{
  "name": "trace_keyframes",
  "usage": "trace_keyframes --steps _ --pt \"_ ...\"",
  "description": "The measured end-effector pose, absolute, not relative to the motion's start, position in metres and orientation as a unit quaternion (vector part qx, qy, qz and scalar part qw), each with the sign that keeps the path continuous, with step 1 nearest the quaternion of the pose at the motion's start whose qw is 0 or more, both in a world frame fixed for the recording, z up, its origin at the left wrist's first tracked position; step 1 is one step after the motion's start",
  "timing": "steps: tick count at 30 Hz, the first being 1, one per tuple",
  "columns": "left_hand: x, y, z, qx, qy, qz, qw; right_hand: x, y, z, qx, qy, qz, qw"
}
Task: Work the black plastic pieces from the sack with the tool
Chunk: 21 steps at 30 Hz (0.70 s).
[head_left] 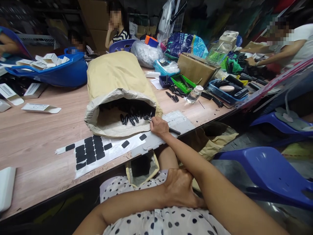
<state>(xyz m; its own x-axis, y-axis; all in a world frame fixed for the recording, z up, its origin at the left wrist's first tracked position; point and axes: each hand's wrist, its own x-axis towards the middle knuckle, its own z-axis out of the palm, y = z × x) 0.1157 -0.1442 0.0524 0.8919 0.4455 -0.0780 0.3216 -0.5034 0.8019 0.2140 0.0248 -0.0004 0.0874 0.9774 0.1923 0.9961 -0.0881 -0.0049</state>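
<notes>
My right hand is closed at the right side of the sack's mouth, pinching a slim rod-like tool with a shiny end near the fingertips and a dark end behind the hand. The large tan sack lies on its side on the table, mouth towards me. Several small black tapered plastic pieces lie inside it. My left hand rests in my lap, under my right forearm, its fingers mostly hidden. Before the sack is a white backing sheet with black rounded stickers; a grey board lies under my right hand.
To the left are a blue basin with small white boxes and an opened box. At right stand a green tray, a clear jar and a blue basket. A blue chair is beside me; other people sit across and right.
</notes>
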Motion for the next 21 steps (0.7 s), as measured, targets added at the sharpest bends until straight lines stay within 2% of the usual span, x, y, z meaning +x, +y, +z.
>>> trace_keyframes --steps 7,13,17,21 --pt "0.123 -0.139 0.047 0.892 0.207 0.013 0.401 0.213 0.022 -0.004 -0.724 -0.682 -0.073 0.073" --pt "0.113 -0.113 0.053 0.863 0.234 0.024 0.447 0.211 0.015 -0.008 -0.714 -0.69 -0.089 0.082" --pt "0.078 -0.054 0.063 0.762 0.403 0.168 0.478 0.21 0.009 -0.011 -0.707 -0.693 -0.096 0.102" --pt "0.031 0.033 0.064 0.608 0.679 0.275 0.307 0.209 0.005 -0.013 -0.698 -0.698 -0.103 0.123"
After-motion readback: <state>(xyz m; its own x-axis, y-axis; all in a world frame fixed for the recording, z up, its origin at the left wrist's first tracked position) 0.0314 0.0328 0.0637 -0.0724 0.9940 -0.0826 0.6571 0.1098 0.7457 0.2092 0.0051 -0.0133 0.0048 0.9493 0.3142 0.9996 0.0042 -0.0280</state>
